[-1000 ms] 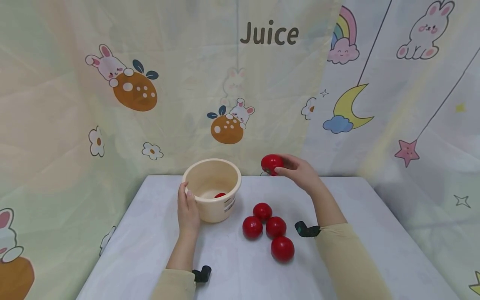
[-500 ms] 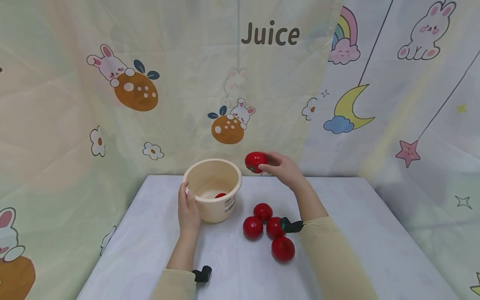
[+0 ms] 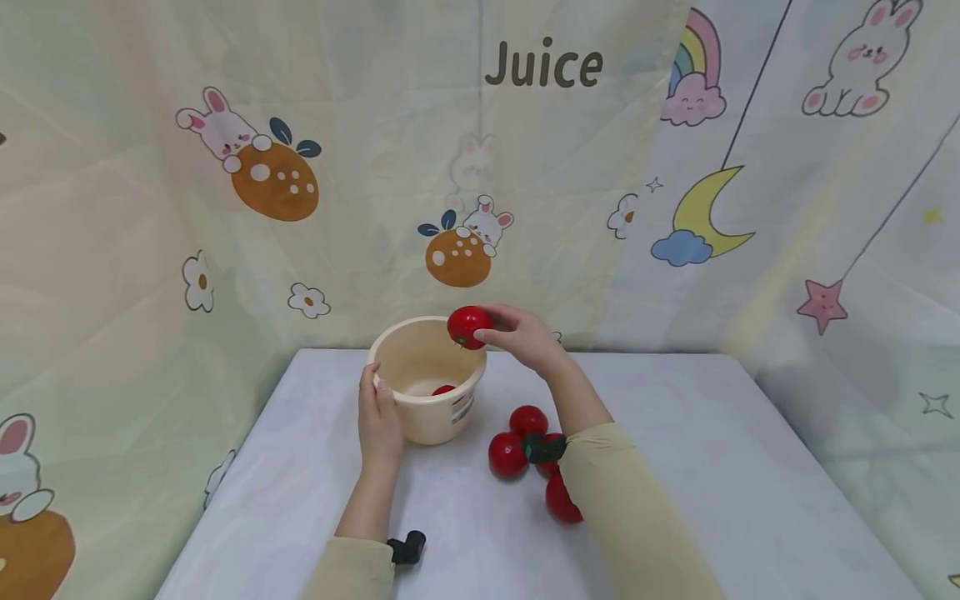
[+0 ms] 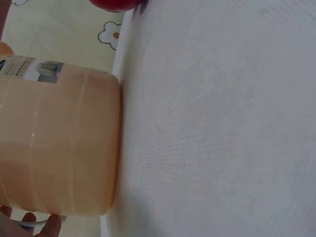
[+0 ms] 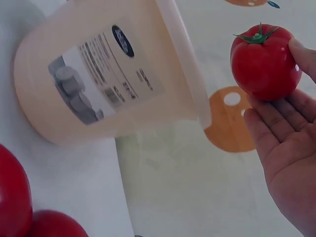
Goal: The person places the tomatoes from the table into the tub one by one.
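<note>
Tomato [image 3: 468, 327] pinched in the right hand [image 3: 521, 340], just above the rim of a cream bucket [image 3: 435, 422], left hand [image 3: 380, 423] holding its side, red object [image 3: 444, 389] inside visible only from the head, whole label [image 5: 106, 71] only from the right wrist

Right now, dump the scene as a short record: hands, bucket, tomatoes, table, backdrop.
left hand: holds the bucket's left side at the rim
right hand: grips the held tomato
held tomato: raised, green calyx showing, apart from the bucket
cream plastic bucket: upright, printed label on its side
inside bucket: a red item, probably a tomato, mostly hidden by the wall
loose tomatoes: four, clustered, some partly covered by the right sleeve
table: white
backdrop: fabric, rabbit prints, "Juice"
</note>
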`<state>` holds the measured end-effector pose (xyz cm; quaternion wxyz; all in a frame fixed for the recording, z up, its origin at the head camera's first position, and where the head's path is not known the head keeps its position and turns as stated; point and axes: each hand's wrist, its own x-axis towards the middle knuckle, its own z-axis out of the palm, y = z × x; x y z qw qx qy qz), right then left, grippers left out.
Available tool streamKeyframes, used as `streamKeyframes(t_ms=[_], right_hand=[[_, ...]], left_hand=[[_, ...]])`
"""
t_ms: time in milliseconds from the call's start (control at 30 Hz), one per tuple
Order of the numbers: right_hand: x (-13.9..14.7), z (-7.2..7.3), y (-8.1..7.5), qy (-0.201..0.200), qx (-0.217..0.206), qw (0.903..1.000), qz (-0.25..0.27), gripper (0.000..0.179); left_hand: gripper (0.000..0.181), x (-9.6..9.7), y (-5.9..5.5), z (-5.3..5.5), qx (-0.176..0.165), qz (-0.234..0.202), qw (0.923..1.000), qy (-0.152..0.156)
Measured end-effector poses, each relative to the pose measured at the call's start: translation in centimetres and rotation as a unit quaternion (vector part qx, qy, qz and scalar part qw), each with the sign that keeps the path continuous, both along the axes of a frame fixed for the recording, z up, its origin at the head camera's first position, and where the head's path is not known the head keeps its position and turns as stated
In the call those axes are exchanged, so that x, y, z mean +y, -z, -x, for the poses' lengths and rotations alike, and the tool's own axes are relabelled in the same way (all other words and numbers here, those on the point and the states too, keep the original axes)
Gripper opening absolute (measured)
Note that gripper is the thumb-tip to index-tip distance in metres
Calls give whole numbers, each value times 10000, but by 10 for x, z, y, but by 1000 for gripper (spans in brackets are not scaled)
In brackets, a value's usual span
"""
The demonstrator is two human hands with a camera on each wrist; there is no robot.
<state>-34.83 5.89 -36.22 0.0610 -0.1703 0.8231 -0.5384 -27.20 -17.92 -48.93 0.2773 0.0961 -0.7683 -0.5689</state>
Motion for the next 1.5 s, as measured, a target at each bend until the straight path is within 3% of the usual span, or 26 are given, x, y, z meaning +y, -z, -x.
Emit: streamKeyframes(t_ms=[333, 567, 867, 1033, 1367, 1500], right_hand=[[-38, 0, 7, -305, -84, 9993, -190, 53], [-53, 3, 12, -488, -69, 9982, -347, 51], [-61, 5, 13, -495, 100, 9923, -1131, 58], [-67, 7, 13, -473, 229, 9834, -1736, 55], [-81, 8, 11, -770, 482, 9590, -2683, 52], [-86, 7, 12, -1039, 765, 9409, -3131, 43]], left_hand=[[45, 1, -3, 0, -331, -9, 9994, 53], [44, 3, -2, 0, -251, 9, 9996, 91], [49, 5, -3, 0, -257, 5, 9996, 71], [43, 5, -3, 0, -41, 24, 10000, 35], [43, 3, -3, -1, -110, 97, 9999, -2], [44, 3, -2, 0, -55, 66, 9999, -75]])
